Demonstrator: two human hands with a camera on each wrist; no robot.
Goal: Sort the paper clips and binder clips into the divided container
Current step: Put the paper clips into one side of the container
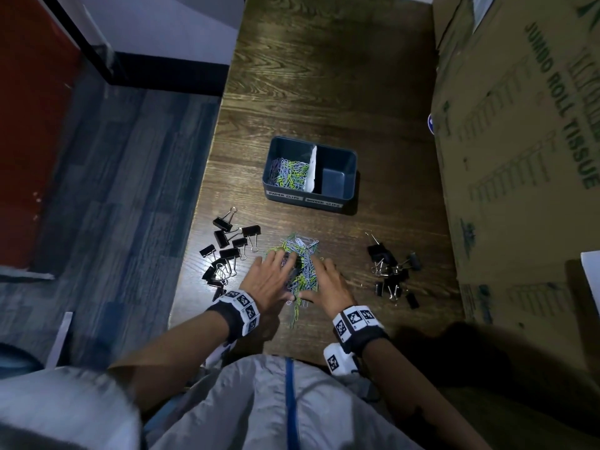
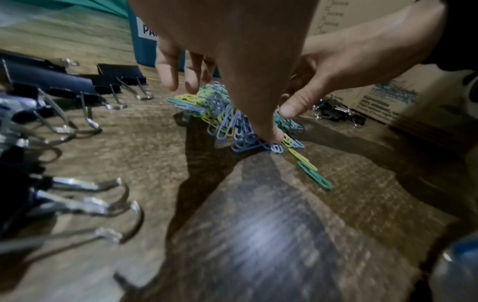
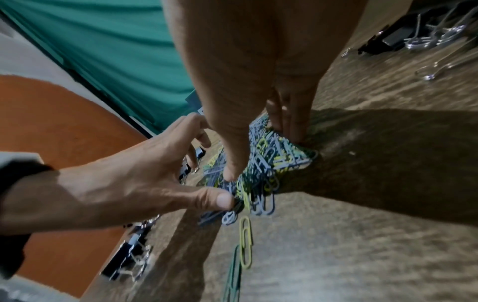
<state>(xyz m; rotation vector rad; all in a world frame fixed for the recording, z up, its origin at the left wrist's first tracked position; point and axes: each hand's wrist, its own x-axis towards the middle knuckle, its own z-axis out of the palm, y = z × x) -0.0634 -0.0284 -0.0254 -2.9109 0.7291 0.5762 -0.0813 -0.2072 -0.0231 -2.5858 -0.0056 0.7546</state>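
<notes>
A heap of coloured paper clips [image 1: 302, 251] [image 2: 222, 120] [image 3: 271, 163] lies on the wooden table in front of the dark divided container [image 1: 305, 198]. My left hand [image 1: 271, 277] [image 2: 232, 51] presses against the heap's left side with its fingers spread and its thumb on the clips. On the other side my right hand [image 1: 326, 282] [image 3: 245, 81] rests its straight fingers and thumb on the heap. The container's left compartment holds paper clips [image 1: 289, 172]; its right one is bare. Black binder clips lie in a left group [image 1: 229, 246] and a right group [image 1: 393, 271].
A large cardboard box [image 1: 519, 157] walls off the table's right side. The table's left edge [image 1: 194, 238] runs just beside the left binder clips. A few stray paper clips [image 1: 297, 311] trail toward me from the heap.
</notes>
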